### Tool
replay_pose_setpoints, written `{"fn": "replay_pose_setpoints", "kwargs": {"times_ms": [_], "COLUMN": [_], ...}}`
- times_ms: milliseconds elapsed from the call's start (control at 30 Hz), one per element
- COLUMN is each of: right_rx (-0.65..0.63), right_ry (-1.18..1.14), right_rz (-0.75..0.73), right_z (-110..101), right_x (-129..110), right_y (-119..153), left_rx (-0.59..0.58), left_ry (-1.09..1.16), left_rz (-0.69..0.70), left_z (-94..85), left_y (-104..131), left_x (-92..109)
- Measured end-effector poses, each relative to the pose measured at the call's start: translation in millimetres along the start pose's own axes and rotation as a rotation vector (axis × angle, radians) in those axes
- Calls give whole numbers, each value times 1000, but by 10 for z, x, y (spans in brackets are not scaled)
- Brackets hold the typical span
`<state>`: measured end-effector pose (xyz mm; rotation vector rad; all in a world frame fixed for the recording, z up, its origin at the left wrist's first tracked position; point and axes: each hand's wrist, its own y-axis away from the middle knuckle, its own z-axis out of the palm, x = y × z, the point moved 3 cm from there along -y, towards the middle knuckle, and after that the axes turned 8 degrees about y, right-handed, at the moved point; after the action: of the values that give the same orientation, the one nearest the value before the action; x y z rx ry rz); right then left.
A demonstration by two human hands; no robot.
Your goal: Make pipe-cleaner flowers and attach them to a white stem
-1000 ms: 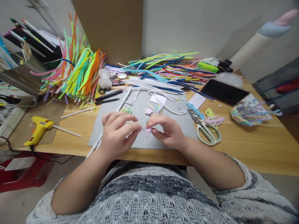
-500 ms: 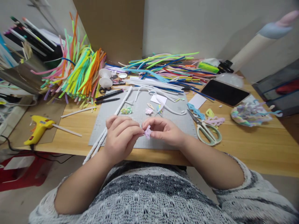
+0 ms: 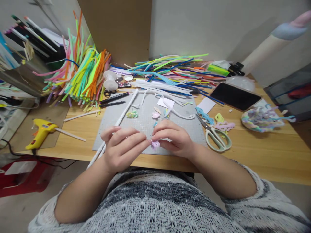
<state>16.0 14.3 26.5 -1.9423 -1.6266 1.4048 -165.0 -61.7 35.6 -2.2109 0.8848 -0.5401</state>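
Observation:
A small lilac pipe-cleaner flower is pinched between my two hands, over the front of the grey cutting mat. My left hand grips its left side with the fingertips, the other fingers bent loosely. On the flower's right, my right hand closes thumb and fingers at its edge. Just beyond the hands lie a pink flower, a yellow-green flower piece and a light blue bit, partly covered by my right hand. White pipe cleaners run beneath my left hand.
Scissors lie right of the mat, near blue pipe-cleaner loops and a phone. A yellow glue gun rests at left. Bundled pipe cleaners and a loose pile fill the back. A braided pastel piece sits far right.
The lilac flower has turned and sits slightly lower, showing its rounded petals. My left hand has moved a little down and its fingers are straighter. The light blue bit has come into view.

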Motion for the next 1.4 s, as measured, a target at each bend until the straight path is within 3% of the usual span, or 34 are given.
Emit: {"fn": "replay_pose_setpoints", "kwargs": {"times_ms": [67, 133, 300, 367, 567, 800, 967, 1133, 1233, 1400], "right_rx": [13, 46, 123, 138, 163, 255, 247, 63, -86, -182], "right_ry": [-37, -117, -296, -322, -335, -399, -443, -792, -959, -973], "right_rz": [20, 81, 271, 322, 464, 674, 810, 956, 947, 856], "right_z": [11, 22, 55, 63, 88, 131, 144, 214, 228, 180], "right_x": [19, 53, 136, 148, 182, 313, 388, 399, 343, 274], "right_y": [11, 31, 95, 104, 94, 106, 107, 108, 106, 101], "left_rx": [6, 41, 206, 244, 284, 479, 441, 332, 248, 63], "left_ry": [80, 241, 1068, 1306, 1636, 1845, 1753, 1497, 1390, 1253], "left_rz": [-50, -206, -880, -1078, -1327, -1651, -1679, -1417, -1303, -1235], "left_z": [-9, 10, 293, 437, 691, 754, 766, 701, 615, 505], "left_y": [1, -41, -77, -48, -8, -26, 22, 2, -46, -60], "left_x": [-17, -41, -74, -38, 34, 21, 10, 15, 44, 30]}}
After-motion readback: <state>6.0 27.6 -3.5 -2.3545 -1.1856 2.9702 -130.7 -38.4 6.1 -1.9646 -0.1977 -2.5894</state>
